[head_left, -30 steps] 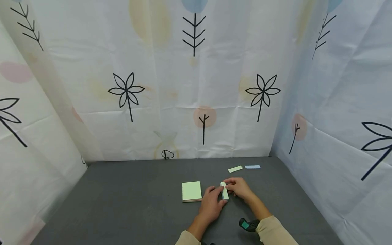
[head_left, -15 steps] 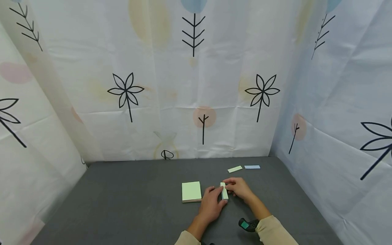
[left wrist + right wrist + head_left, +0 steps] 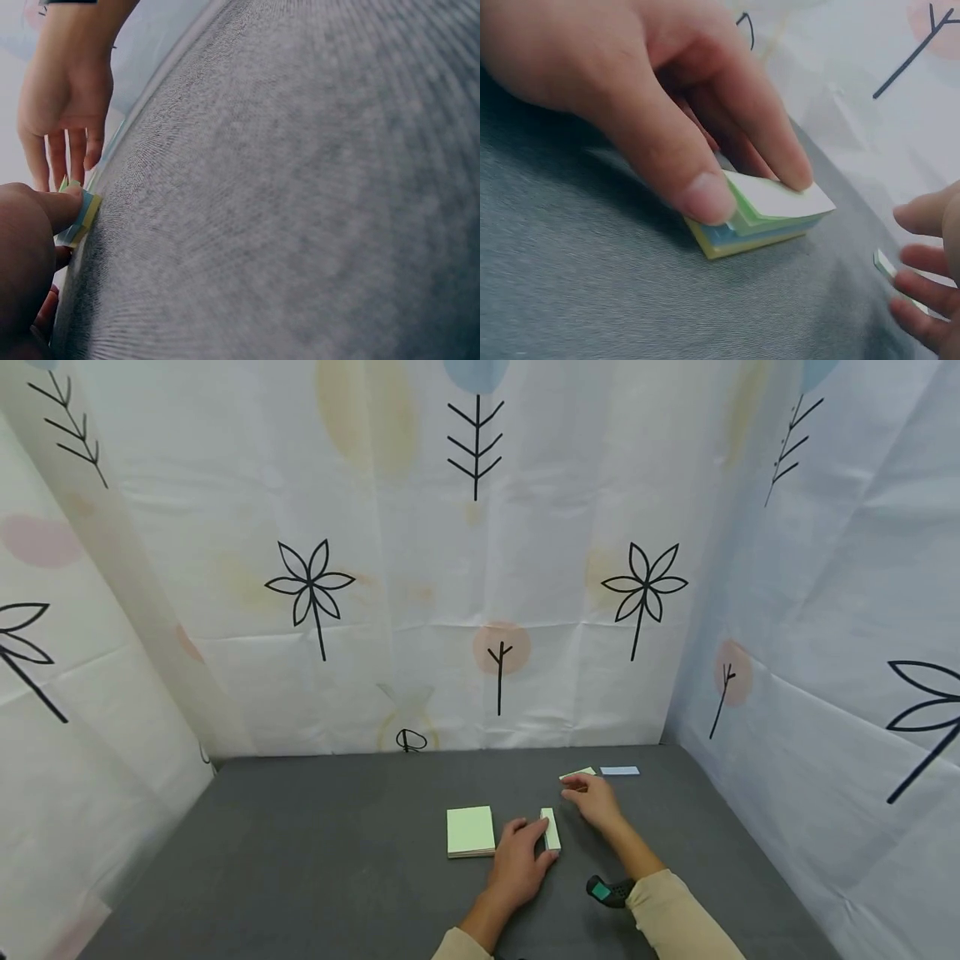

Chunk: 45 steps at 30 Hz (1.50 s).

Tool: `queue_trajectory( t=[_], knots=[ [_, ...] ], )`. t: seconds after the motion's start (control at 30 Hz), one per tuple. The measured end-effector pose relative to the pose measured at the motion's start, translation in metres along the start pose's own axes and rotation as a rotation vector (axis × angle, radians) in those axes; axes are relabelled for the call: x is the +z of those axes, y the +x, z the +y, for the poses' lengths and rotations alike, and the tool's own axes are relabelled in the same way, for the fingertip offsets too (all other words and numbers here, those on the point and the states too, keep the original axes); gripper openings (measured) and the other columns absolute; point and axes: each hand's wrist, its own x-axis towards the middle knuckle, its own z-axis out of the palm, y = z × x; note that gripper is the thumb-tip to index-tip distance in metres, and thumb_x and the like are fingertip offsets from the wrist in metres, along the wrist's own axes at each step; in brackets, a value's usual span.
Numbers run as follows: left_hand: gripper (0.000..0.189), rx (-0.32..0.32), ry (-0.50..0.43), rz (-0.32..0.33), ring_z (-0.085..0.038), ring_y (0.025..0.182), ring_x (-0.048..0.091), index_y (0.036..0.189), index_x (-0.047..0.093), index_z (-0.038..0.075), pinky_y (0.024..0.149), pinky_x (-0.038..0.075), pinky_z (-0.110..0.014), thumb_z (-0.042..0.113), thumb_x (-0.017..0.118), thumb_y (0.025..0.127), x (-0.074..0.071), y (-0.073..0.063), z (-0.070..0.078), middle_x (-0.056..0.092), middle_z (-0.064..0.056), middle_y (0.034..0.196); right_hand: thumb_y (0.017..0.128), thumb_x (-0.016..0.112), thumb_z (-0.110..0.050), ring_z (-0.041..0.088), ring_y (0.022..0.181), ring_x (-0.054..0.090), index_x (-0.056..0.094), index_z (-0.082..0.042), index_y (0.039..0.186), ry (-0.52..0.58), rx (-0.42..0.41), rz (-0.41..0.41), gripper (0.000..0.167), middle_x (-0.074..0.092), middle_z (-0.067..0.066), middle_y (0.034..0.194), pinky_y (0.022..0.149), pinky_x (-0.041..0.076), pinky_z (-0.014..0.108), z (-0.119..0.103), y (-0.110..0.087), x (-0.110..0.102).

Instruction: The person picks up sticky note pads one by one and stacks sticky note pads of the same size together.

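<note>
A narrow pad of sticky-note strips (image 3: 553,835) lies on the table, its layers white, green, blue and yellow. My left hand (image 3: 516,860) holds it, thumb at the near end and a fingertip on top. The upper sheets of the pad (image 3: 780,202) lift a little from the rest in the right wrist view. Farther back, my right hand (image 3: 598,804) hovers with loosely bent fingers and nothing seen between them. Just beyond its fingers lies a single pale green strip (image 3: 576,772), partly covered by them. To the right of that strip is a light blue strip (image 3: 619,771).
A square pale green sticky-note pad (image 3: 470,832) lies just left of my left hand. The dark grey table (image 3: 315,860) ends at white patterned curtains (image 3: 420,668) behind and at both sides. A black strapped device (image 3: 611,893) sits at my right wrist.
My right hand has left the narrow pad and moved back and slightly right, up to the pale green strip. The left hand stays in place on the pad.
</note>
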Motion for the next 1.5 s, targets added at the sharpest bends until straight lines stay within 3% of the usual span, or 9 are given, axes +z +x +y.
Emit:
queue_trajectory(
  t=[0.13, 0.27, 0.53, 0.87, 1.07, 1.5],
  knots=[
    [0.047, -0.006, -0.004, -0.003, -0.026, 0.127, 0.046, 0.133, 0.061, 0.016, 0.097, 0.045, -0.047, 0.027, 0.072, 0.089, 0.000, 0.000, 0.000, 0.061, -0.002, 0.128, 0.087, 0.071, -0.007, 0.039, 0.104, 0.058, 0.066, 0.004, 0.115, -0.155, -0.022, 0.063, 0.030, 0.061, 0.023, 0.114, 0.082, 0.049, 0.051, 0.002, 0.007, -0.002],
    [0.047, -0.018, -0.008, -0.018, -0.026, 0.128, 0.045, 0.134, 0.061, 0.017, 0.097, 0.045, -0.047, 0.028, 0.071, 0.089, -0.001, 0.000, 0.000, 0.060, -0.002, 0.129, 0.086, 0.073, -0.013, 0.046, 0.118, 0.049, 0.065, 0.003, 0.119, -0.277, -0.045, 0.092, 0.037, 0.057, 0.026, 0.124, 0.095, 0.040, 0.059, 0.011, 0.012, -0.002],
    [0.048, -0.018, 0.001, -0.019, -0.025, 0.128, 0.045, 0.134, 0.061, 0.017, 0.097, 0.045, -0.047, 0.029, 0.072, 0.089, -0.002, -0.001, 0.002, 0.062, 0.001, 0.127, 0.086, 0.074, -0.023, 0.052, 0.127, 0.038, 0.059, -0.001, 0.129, -0.394, -0.015, 0.067, 0.050, 0.045, 0.029, 0.139, 0.094, 0.032, 0.070, 0.024, 0.013, 0.000],
    [0.047, -0.030, 0.005, -0.024, -0.025, 0.128, 0.046, 0.133, 0.061, 0.017, 0.097, 0.045, -0.048, 0.029, 0.072, 0.088, -0.002, 0.000, 0.002, 0.061, 0.001, 0.128, 0.092, 0.067, -0.032, 0.052, 0.133, 0.029, 0.051, -0.007, 0.141, -0.525, -0.008, -0.063, 0.057, 0.034, 0.028, 0.148, 0.099, 0.028, 0.070, 0.024, 0.012, 0.002],
    [0.048, -0.031, 0.012, -0.022, -0.025, 0.127, 0.046, 0.133, 0.061, 0.017, 0.097, 0.045, -0.048, 0.029, 0.073, 0.088, -0.002, 0.000, 0.003, 0.062, 0.001, 0.128, 0.093, 0.064, -0.033, 0.051, 0.137, 0.025, 0.053, -0.008, 0.140, -0.541, -0.023, -0.111, 0.054, 0.034, 0.027, 0.149, 0.103, 0.023, 0.069, 0.023, 0.010, 0.002],
    [0.047, -0.007, 0.009, 0.002, -0.026, 0.125, 0.048, 0.132, 0.063, 0.015, 0.096, 0.046, -0.047, 0.028, 0.073, 0.087, -0.003, -0.001, 0.004, 0.063, -0.001, 0.126, 0.090, 0.069, -0.027, 0.051, 0.134, 0.031, 0.061, -0.008, 0.131, -0.486, -0.124, -0.088, 0.046, 0.043, 0.026, 0.143, 0.102, 0.024, 0.070, 0.026, -0.004, -0.004]
  ],
)
